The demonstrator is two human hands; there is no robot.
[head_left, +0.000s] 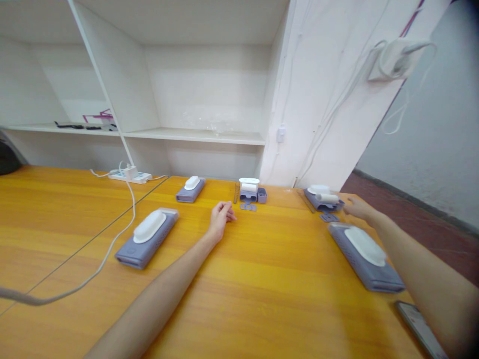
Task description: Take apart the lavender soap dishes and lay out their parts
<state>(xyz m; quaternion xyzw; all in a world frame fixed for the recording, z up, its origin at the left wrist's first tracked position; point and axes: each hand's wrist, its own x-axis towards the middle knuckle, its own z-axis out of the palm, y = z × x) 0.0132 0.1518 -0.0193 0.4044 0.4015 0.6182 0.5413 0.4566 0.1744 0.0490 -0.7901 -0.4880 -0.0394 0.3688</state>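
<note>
1. nearest, at four o'clock on the bench (262, 279), with twelve straight ahead: a phone (421, 326) beside the right forearm; just beyond it, a purple case (359, 259) bearing a white shell (366, 245), its long axis running from about ten to four.

2. the left hand (221, 219) is near twelve, fingers loosely half curled; nothing shows in it, and it seems to rest on the bench.

3. the right hand (357, 207) reaches out to about one o'clock, fingers stretched toward ten, a narrow spread at most. it is blurred, so whether it grips or only touches cannot be told.

4. at those fingertips, toward ten o'clock from the right hand, sits the purple holder (329, 205) with a white roll (327, 198); its long axis also runs from ten to four, right end toward the hand. the right hand is clearly nearer; the left is well apart. a flat purple piece (329, 218) lies just in front.

5. farther on, a second holder (249, 198) stands at one o'clock from the left hand, apart from it, a small purple cup (262, 196) beside it.
</note>
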